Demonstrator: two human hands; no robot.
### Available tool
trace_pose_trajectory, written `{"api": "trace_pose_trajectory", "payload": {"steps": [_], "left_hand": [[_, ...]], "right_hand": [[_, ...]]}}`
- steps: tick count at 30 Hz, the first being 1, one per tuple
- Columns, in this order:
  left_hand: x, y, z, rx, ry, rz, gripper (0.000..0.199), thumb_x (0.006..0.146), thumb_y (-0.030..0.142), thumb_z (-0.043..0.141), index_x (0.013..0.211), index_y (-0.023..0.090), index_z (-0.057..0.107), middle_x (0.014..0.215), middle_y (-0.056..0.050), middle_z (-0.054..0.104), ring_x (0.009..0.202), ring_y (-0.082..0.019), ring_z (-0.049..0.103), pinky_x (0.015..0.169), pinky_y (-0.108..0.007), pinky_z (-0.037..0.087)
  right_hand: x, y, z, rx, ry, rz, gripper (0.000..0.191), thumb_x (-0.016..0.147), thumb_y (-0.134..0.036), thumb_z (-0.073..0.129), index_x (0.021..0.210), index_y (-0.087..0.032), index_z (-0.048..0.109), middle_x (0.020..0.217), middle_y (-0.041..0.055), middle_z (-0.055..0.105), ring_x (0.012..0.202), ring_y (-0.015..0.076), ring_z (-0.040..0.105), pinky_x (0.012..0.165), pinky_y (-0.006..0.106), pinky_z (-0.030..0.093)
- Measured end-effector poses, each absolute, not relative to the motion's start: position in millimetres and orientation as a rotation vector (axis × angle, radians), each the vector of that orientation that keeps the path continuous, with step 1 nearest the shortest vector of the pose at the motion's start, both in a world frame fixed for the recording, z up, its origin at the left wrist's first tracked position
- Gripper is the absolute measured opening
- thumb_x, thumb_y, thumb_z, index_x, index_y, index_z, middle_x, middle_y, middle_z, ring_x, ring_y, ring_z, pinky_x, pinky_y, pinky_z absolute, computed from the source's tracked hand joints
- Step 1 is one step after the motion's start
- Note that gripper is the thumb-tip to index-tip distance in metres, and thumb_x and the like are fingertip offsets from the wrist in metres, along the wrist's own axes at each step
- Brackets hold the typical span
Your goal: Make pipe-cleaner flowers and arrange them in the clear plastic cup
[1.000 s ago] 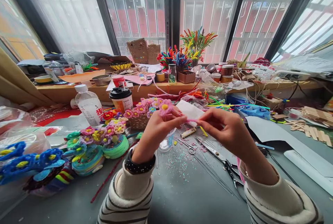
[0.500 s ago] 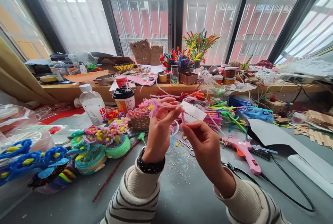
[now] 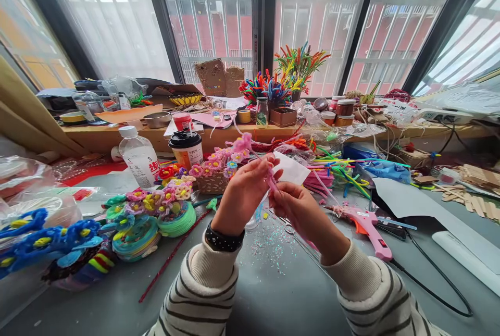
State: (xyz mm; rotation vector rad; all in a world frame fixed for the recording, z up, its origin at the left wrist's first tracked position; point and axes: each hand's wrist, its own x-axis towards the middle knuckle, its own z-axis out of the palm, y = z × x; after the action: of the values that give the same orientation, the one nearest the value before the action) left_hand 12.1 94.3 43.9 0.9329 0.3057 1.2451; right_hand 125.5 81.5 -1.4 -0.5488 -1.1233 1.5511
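Above the middle of the grey table [image 3: 269, 299], my left hand [image 3: 244, 190] is closed around a pink pipe cleaner [image 3: 271, 179]. A looped, fluffy pink end [image 3: 242, 142] sticks out past the left fingers, up and to the left. The fingertips of my right hand [image 3: 302, 211] pinch the pipe cleaner just below the left fingers. Both hands are close together, and part of the pipe cleaner is hidden by the fingers. Behind them lies a white card [image 3: 291, 168]. Scissors [image 3: 289, 228] rest partly under my right hand.
A pink glue gun [image 3: 369, 226] with a black cord lies at right. Pipe-cleaner flowers [image 3: 172, 190] in pots, a plastic bottle [image 3: 138, 156] and a lidded cup [image 3: 186, 149] stand at left. Loose pipe cleaners [image 3: 322, 179] are heaped behind. Glitter [image 3: 273, 252] is scattered in front.
My right hand has moved slightly left and up against my left hand. The fluffy end has swung upward, and the left fingers have closed more around the pipe cleaner.
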Motion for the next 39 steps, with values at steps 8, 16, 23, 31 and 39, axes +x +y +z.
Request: {"api": "trace_pose_trajectory", "payload": {"steps": [8, 16, 23, 31, 39], "left_hand": [[1, 98, 47, 1.028, 0.519, 1.038, 0.011, 0.061, 0.021, 0.068, 0.069, 0.013, 0.066, 0.074, -0.004, 0.061, 0.070, -0.011, 0.055, 0.065, -0.022, 0.041], [7, 102, 42, 1.380, 0.773, 1.331, 0.015, 0.062, 0.022, 0.069, 0.055, 0.015, 0.057, 0.066, 0.001, 0.056, 0.061, -0.009, 0.050, 0.058, -0.021, 0.038], [18, 103, 33, 1.287, 0.884, 1.858, 0.012, 0.064, 0.022, 0.068, 0.059, 0.018, 0.058, 0.061, 0.003, 0.055, 0.058, -0.009, 0.049, 0.057, -0.022, 0.038], [14, 99, 42, 0.947, 0.453, 1.680, 0.014, 0.061, 0.023, 0.070, 0.059, 0.017, 0.058, 0.063, 0.004, 0.050, 0.062, -0.006, 0.046, 0.064, -0.017, 0.039], [0, 95, 48, 1.150, 0.461, 1.141, 0.007, 0.063, 0.020, 0.067, 0.062, 0.015, 0.062, 0.071, 0.000, 0.050, 0.064, -0.008, 0.048, 0.061, -0.020, 0.039]], "right_hand": [[163, 88, 12, -0.784, -1.340, 1.056, 0.016, 0.070, -0.031, 0.064, 0.066, -0.016, 0.059, 0.054, -0.0050, 0.053, 0.045, 0.0040, 0.037, 0.042, 0.018, 0.027], [170, 49, 50, -1.043, -1.782, -0.016, 0.011, 0.077, -0.025, 0.056, 0.072, -0.017, 0.062, 0.065, 0.0008, 0.060, 0.057, 0.0101, 0.053, 0.054, 0.023, 0.042], [117, 35, 17, -1.124, -1.933, -0.508, 0.025, 0.083, -0.009, 0.040, 0.095, -0.007, 0.062, 0.068, 0.0095, 0.064, 0.058, 0.0151, 0.058, 0.051, 0.025, 0.043], [108, 70, -9, -0.949, -1.507, 0.776, 0.023, 0.083, -0.031, 0.046, 0.079, -0.014, 0.062, 0.062, 0.0020, 0.061, 0.045, 0.0092, 0.055, 0.046, 0.022, 0.046], [162, 103, -5, -0.832, -1.268, 0.815, 0.018, 0.074, -0.033, 0.059, 0.073, -0.016, 0.063, 0.059, -0.0009, 0.060, 0.048, 0.0074, 0.050, 0.048, 0.021, 0.043]]}}
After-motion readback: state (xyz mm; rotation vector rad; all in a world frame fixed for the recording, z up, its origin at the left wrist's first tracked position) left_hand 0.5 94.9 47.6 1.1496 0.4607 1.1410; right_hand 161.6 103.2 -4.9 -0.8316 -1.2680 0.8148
